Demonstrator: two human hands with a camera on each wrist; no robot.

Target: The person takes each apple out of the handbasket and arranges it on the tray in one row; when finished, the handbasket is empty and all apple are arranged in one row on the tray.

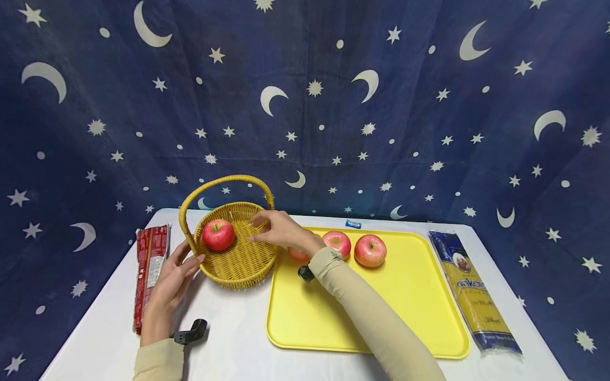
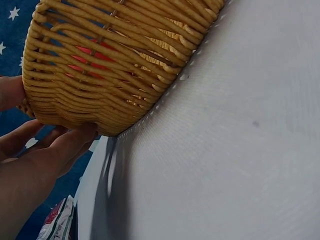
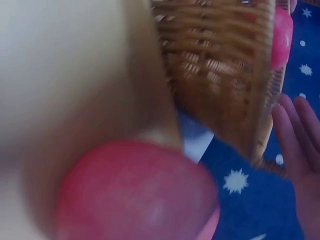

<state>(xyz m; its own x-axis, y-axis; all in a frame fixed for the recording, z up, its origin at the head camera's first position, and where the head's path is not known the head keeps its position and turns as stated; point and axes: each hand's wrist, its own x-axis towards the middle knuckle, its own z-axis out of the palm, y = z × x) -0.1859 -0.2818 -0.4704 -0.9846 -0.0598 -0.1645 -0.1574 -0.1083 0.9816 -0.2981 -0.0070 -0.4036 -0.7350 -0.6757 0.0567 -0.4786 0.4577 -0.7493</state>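
A yellow-brown wicker basket (image 1: 240, 264) with a tall arched handle stands at the left of the table, a red apple (image 1: 218, 235) lying inside it. My left hand (image 1: 172, 278) holds the basket's left rim by the foot of the handle, fingers against the woven wall (image 2: 100, 95). Over the basket's right side reaches my right hand (image 1: 281, 230), its fingers loosely bent and nothing between them. On the yellow tray (image 1: 405, 312) sit two pinkish-red apples (image 1: 370, 251), plus another partly hidden by my right wrist. One apple (image 3: 135, 195) looms close in the right wrist view.
Left of the basket lies a red packet (image 1: 151, 270). A blue and yellow pasta packet (image 1: 474, 291) lies beyond the tray's right edge. Behind the tray is a small blue wrapper (image 1: 353, 224). A dark blue star-patterned cloth (image 1: 305, 116) hangs behind the white table.
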